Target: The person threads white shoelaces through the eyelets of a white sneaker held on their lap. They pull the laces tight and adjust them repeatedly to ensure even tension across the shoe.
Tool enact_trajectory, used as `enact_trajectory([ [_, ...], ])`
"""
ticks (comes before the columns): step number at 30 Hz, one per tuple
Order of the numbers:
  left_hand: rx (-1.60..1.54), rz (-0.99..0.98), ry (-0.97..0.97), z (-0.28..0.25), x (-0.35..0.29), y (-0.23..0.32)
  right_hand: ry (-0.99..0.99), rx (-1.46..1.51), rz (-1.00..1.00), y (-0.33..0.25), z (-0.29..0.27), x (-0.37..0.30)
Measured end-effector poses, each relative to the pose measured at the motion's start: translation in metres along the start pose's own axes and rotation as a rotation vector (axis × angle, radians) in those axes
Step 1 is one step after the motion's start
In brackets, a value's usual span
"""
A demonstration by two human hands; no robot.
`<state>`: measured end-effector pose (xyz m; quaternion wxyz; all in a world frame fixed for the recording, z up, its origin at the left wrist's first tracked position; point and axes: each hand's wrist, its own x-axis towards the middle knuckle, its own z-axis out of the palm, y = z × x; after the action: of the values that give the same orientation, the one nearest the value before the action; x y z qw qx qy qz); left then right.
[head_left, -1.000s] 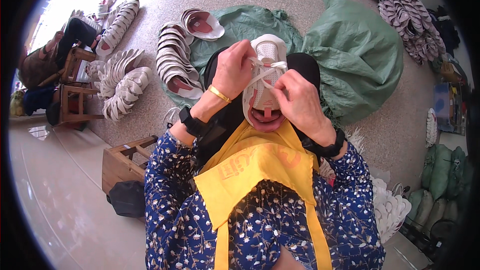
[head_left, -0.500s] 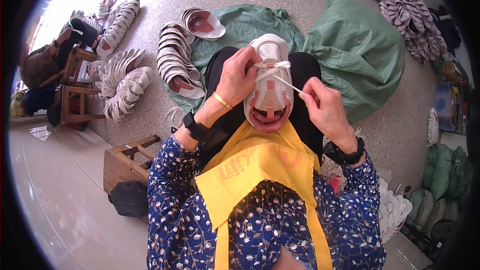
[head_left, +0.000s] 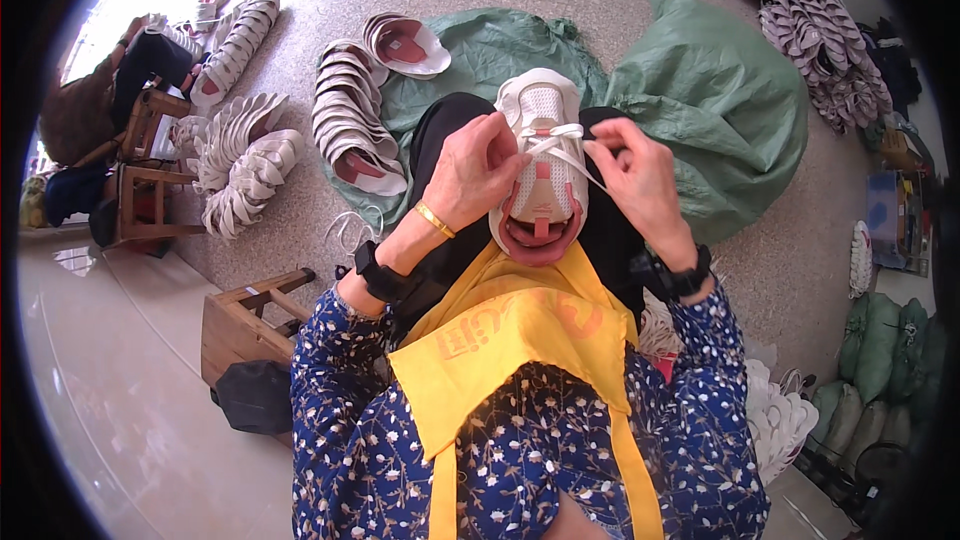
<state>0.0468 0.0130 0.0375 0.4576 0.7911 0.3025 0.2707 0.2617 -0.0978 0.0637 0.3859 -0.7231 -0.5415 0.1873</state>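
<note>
Left hand [head_left: 472,172] and right hand [head_left: 645,185] at white lace [head_left: 568,130] — grip (contact half-hidden) unclear for both

Had a shoe [head_left: 543,198] between the knees [head_left: 445,120], left hand [head_left: 470,168] at its left side, right hand [head_left: 638,178] at its right. Saw a spread-out sack [head_left: 490,45] just past that, with shoe uppers [head_left: 350,112] lined up along its left edge, plus a second sack [head_left: 712,115] over to the right. Also had a stool [head_left: 235,340] near the left elbow and more uppers [head_left: 252,175] way further left.
</note>
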Motion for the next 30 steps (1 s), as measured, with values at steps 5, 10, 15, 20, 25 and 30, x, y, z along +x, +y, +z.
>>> enact_trajectory([
  [5, -0.233, -0.152, -0.071, 0.000, 0.001, -0.015, 0.035, -0.014, -0.087, -0.004, 0.023, 0.017],
  [10, -0.439, -0.164, -0.154, -0.013, -0.002, -0.022, 0.037, -0.031, -0.108, 0.001, 0.029, 0.015],
  [15, -0.509, -0.302, -0.282, -0.071, -0.024, -0.020, -0.011, 0.034, -0.082, -0.011, 0.023, 0.004],
  [20, -0.476, -0.247, -0.222, -0.053, -0.030, -0.027, -0.081, -0.076, -0.218, -0.018, 0.017, -0.010],
  [25, -0.110, -0.104, -0.108, -0.019, -0.022, -0.012, -0.087, -0.147, -0.167, -0.016, 0.024, -0.011],
  [30, 0.039, 0.090, 0.095, 0.013, -0.010, -0.005, -0.100, -0.120, -0.161, -0.016, 0.031, -0.005],
])
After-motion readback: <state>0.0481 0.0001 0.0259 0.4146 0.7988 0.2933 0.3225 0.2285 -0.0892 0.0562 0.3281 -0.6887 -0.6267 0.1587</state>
